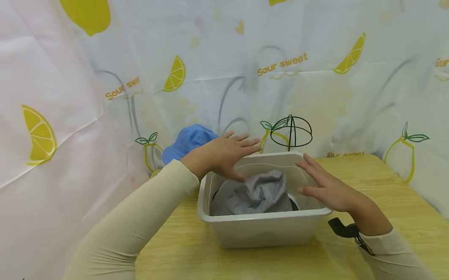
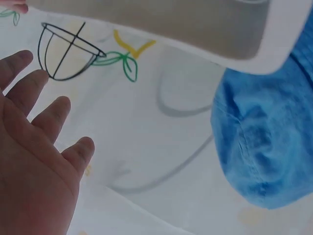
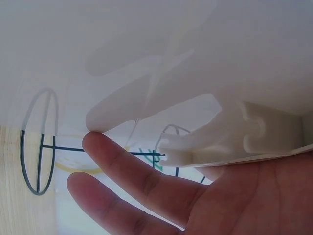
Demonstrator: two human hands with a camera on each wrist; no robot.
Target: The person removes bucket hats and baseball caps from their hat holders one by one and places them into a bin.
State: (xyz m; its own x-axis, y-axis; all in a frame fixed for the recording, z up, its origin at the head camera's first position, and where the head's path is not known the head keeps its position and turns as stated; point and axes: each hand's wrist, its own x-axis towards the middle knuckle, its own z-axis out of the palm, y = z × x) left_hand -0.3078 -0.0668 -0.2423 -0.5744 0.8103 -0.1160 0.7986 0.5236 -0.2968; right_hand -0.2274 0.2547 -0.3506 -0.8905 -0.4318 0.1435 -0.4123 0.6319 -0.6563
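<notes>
A grey fabric cap (image 1: pixel 255 193) lies crumpled inside a white plastic bin (image 1: pixel 265 231), with a dark edge showing beneath it. Fingers spread, my left hand (image 1: pixel 229 152) hovers over the bin's back left part and holds nothing; the left wrist view shows the same hand (image 2: pixel 36 161) with its fingers apart. My right hand (image 1: pixel 331 189) is at the bin's right rim, thumb over the inside and fingers extended. In the right wrist view this hand (image 3: pixel 234 200) lies close along the bin's shiny outer wall (image 3: pixel 122 44).
Behind my left hand is a blue cap (image 1: pixel 190 141), at the back left of the wooden table (image 1: pixel 364 183). A black wire hat stand (image 1: pixel 291 132) rises behind the bin. Lemon-print cloth (image 1: pixel 211 39) hangs around the table's back and sides.
</notes>
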